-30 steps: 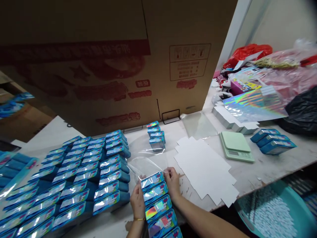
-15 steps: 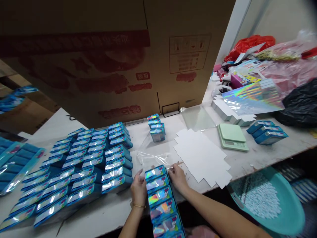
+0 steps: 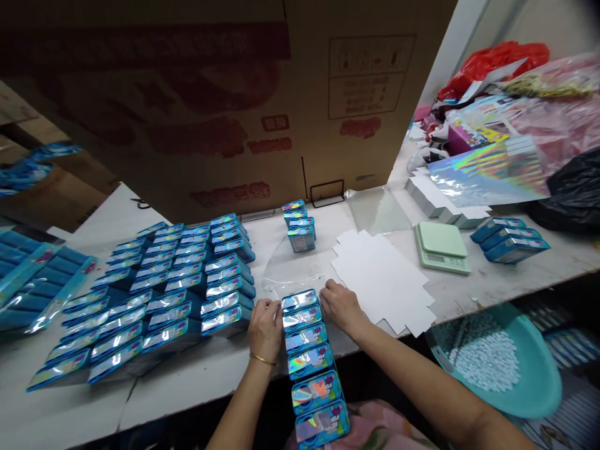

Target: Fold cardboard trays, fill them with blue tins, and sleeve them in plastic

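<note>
A row of several blue tins or boxes (image 3: 308, 361) with shiny holographic faces runs from the table edge towards my body. Around its far end lies a clear plastic bag (image 3: 297, 269), its loose film spread on the table. My left hand (image 3: 265, 328) is closed at the left of the row's far end, fingertips pinching the film's edge. On the opposite side my right hand (image 3: 341, 305) is closed too, its curled fingers on the bag's right edge. How far the film covers the row is hard to make out.
Blue packs (image 3: 173, 281) stand in rows at left; a few more packs (image 3: 301, 237) stand ahead. A large carton (image 3: 210, 125) walls the back. At right are white card sheets (image 3: 379, 281), a green scale (image 3: 442, 245) and a teal basin (image 3: 539, 375) below the table edge.
The view has tilted down slightly, showing more of the row's near end. My left hand's fingers have curled in from a looser pose; my right hand stays at the bag's right edge.
</note>
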